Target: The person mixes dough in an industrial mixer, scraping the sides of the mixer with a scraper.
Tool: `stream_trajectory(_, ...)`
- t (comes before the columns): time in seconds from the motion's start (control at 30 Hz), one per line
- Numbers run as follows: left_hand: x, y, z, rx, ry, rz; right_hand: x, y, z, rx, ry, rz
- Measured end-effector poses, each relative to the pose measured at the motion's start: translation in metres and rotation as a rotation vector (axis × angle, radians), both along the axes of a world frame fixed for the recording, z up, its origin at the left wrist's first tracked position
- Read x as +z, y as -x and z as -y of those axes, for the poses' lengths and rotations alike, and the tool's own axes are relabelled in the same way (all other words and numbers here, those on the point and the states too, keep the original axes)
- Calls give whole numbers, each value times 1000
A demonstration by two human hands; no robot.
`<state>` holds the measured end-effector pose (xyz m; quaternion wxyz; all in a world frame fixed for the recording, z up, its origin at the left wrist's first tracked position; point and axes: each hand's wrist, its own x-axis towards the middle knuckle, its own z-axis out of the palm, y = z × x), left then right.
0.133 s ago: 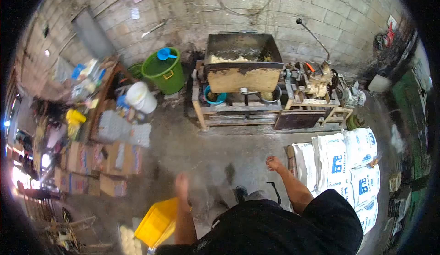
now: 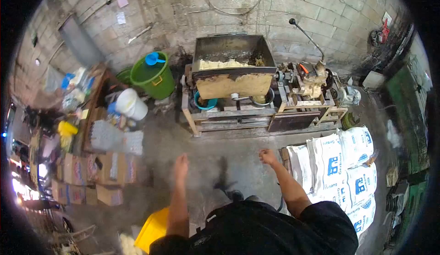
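My left hand is held out over the concrete floor, above and beyond a yellow crate partly hidden by my arm. It looks empty, with the fingers stretched forward and slightly blurred. My right hand hangs just left of the stacked white sacks, its fingers loosely bent and holding nothing I can see. Ahead of both hands, against the wall, stands a mixing trough on a wooden frame, with pale dough or flour inside. To its right is a machine with a long lever.
A green bucket with a blue dipper and a white bucket stand left of the trough. Cardboard boxes and egg trays line the left side. A motor sits beyond the sacks.
My view has moved forward, toward the trough. My left hand has swung up and forward, and less of the yellow crate shows. My right hand stays beside the sacks.
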<state>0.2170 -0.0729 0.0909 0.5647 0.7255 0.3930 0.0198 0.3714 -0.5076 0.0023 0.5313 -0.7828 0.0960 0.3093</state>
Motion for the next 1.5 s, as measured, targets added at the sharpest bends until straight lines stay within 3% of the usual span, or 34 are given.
stream_trajectory(0.07, 11, -59, -27, -148, -188, 33, 5, -27, -42, -29, -69, 95)
stream_trajectory(0.17, 15, -174, -42, -220, -226, 148, 42, -122, -71, 8, -7, 386)
stream_trajectory(0.23, 8, -256, -62, -222, -349, 289, 67, -191, -94, -33, 191, 820)
stream_trajectory(0.27, 2, -300, -71, -225, -447, 388, 104, -220, -108, -67, 183, 857)
stream_trajectory(0.3, 23, -335, -72, -209, -525, 398, 141, -253, -119, -95, 177, 894)
stream_trajectory(0.37, 60, -392, -78, -195, -640, 370, 160, -325, -129, -78, 281, 1138)
stream_trajectory(0.47, 69, -481, -97, -219, -752, 286, 187, -404, -143, -73, 562, 1120)
stream_trajectory(0.57, 65, -534, -108, -299, -735, 35, 168, -455, -136, 21, 652, 1048)
stream_trajectory(0.7, 63, -564, -113, -372, -691, -109, 162, -456, -147, -30, 843, 985)
stream_trajectory(0.73, 70, -563, -111, -380, -686, -122, 172, -458, -149, -29, 815, 831)
stream_trajectory(0.93, 81, -571, -104, -370, -685, -195, 174, -466, -149, -58, 787, 870)
stream_trajectory(1.03, 67, -567, -106, -341, -844, -65, 177, -463, -150, -74, 783, 903)
stream_trajectory(1.17, 65, -567, -105, -309, -830, -22, 176, -466, -146, -56, 743, 875)
stream_trajectory(1.27, 79, -571, -101, -335, -738, -176, 177, -469, -142, -5, 754, 760)
stream_trajectory(1.43, 56, -570, -105, -310, -868, -91, 185, -488, -138, 266, 767, 389)
stream_trajectory(1.5, 58, -572, -105, -315, -867, -103, 146, -531, -132, 265, 558, 526)
